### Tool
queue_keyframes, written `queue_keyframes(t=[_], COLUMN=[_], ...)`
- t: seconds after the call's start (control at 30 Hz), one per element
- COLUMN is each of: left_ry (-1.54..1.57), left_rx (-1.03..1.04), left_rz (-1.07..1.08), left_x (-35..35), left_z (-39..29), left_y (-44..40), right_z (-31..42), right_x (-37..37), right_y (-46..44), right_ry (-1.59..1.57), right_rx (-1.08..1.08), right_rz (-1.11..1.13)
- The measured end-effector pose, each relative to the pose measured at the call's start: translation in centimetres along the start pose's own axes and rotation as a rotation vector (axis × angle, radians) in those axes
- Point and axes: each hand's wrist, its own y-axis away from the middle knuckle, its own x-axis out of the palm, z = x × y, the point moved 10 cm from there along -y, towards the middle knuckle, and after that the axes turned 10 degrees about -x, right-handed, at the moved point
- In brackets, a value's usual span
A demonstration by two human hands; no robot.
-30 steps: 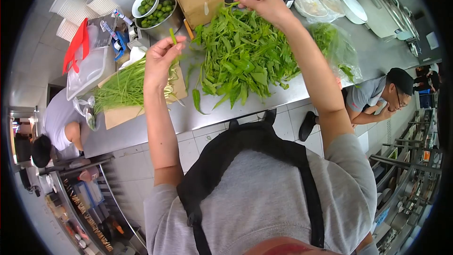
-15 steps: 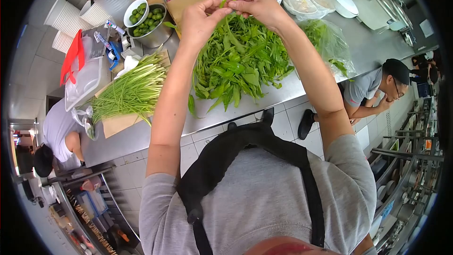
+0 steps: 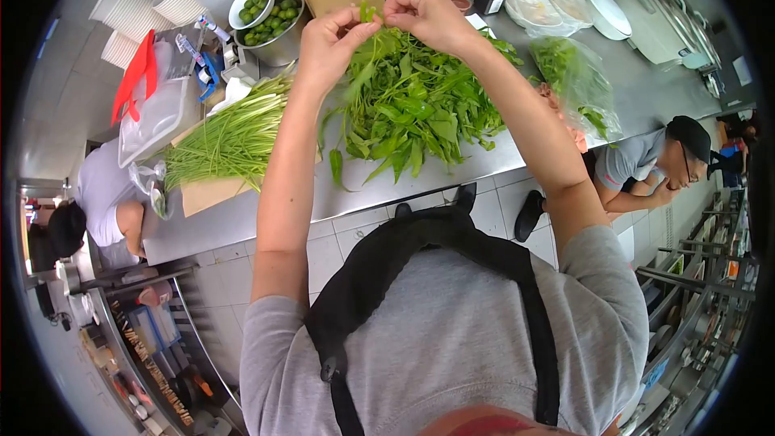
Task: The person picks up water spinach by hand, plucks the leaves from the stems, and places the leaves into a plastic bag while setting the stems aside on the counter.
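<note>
My left hand (image 3: 333, 42) is closed in a pinch on a green vegetable sprig (image 3: 368, 13), which pokes up between thumb and forefinger. Close on its right, my right hand (image 3: 429, 23) is also pinched shut; whatever lies between its fingertips is too small to make out. Both hands are raised over the far edge of a big heap of leafy greens (image 3: 420, 117), long-leaved like water spinach. Left of my left forearm, a bundle of thin green stalks (image 3: 230, 141) with pale ends rests on brown cardboard (image 3: 211, 196).
Behind the stalks stand a metal pot (image 3: 282, 50) and white bowl (image 3: 240, 10) of small green limes. A clear bag of greens (image 3: 577, 81) lies right of the heap. Co-workers are at the right (image 3: 646, 157) and left (image 3: 109, 194) of the steel table (image 3: 363, 203).
My hands have parted slightly, the left keeping the green sprig. The view has shifted a little, and a pinkish shape I cannot make out now shows beside my right forearm.
</note>
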Motion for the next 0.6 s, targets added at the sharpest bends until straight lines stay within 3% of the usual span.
queue_keyframes(t=[0.1,0.17,0.3,0.37,0.4,0.47,0.6], left_ry=[0.026,0.072,0.087,0.062,-0.077,-0.217,-0.38], left_rx=[-0.014,-0.003,0.033,0.032,0.07,0.109,0.055], left_rz=[-0.021,-0.031,-0.066,-0.085,-0.132,-0.177,-0.227], left_x=[-0.6,-0.9,-1.6,-1.7,-1.7,-1.5,-1.0], left_z=[1.0,1.8,1.9,1.8,1.5,1.3,2.8], left_y=[0.6,0.8,1.0,1.4,1.7,2.3,3.4], right_z=[-0.7,0.5,0.8,0.3,0.6,2.1,0.4], right_x=[1.4,3.3,3.6,3.0,3.1,3.3,4.6], right_y=[-0.2,-0.4,-0.7,-0.7,-0.8,-0.9,-0.8], right_ry=[-0.06,-0.428,-0.382,-0.051,-0.051,0.354,0.522], right_rx=[0.015,-0.07,-0.058,0.046,0.043,-0.034,0.043], right_rz=[0.044,0.081,0.042,0.062,0.065,0.101,0.086])
